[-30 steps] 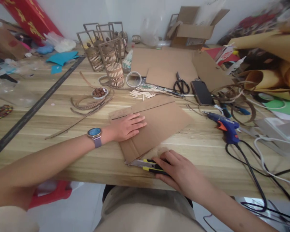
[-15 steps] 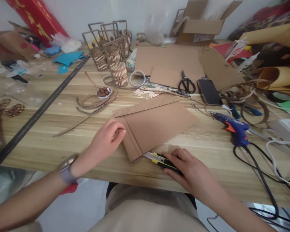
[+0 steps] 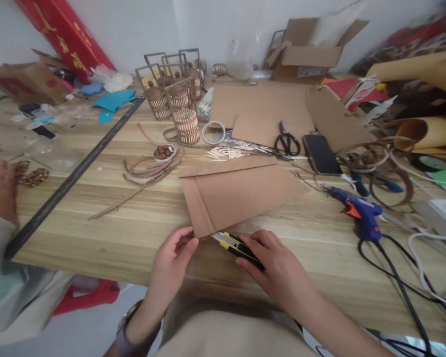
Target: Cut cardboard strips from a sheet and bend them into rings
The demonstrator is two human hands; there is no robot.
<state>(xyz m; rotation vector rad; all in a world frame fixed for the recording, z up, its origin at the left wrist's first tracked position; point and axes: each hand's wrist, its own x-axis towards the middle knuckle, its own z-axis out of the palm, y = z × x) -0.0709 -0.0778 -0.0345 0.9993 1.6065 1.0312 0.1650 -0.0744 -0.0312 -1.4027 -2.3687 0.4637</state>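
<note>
My left hand point(image 3: 176, 253) pinches the near left corner of a folded brown cardboard piece point(image 3: 241, 196) between thumb and fingers. The cardboard lies on the wooden table, with crease lines along its left and far sides. A black and yellow utility knife point(image 3: 241, 248) is gripped in my right hand point(image 3: 275, 258). Its metal front end points left at the cardboard's near edge, and the tip is hidden by or under the cardboard. Beyond the cardboard lie loose matchsticks point(image 3: 232, 151).
To the right are a blue glue gun point(image 3: 360, 203) with cables, a phone point(image 3: 321, 154) and black scissors point(image 3: 287, 141). Small stick lanterns point(image 3: 186, 124), a bowl of brown pieces point(image 3: 163, 152) and a dark metal strip point(image 3: 78, 171) are left. Another person's hand point(image 3: 0, 188) rests far left.
My left hand has come down and toward me from above the cardboard's left side to grip its near left corner. My right hand and the knife have shifted slightly left.
</note>
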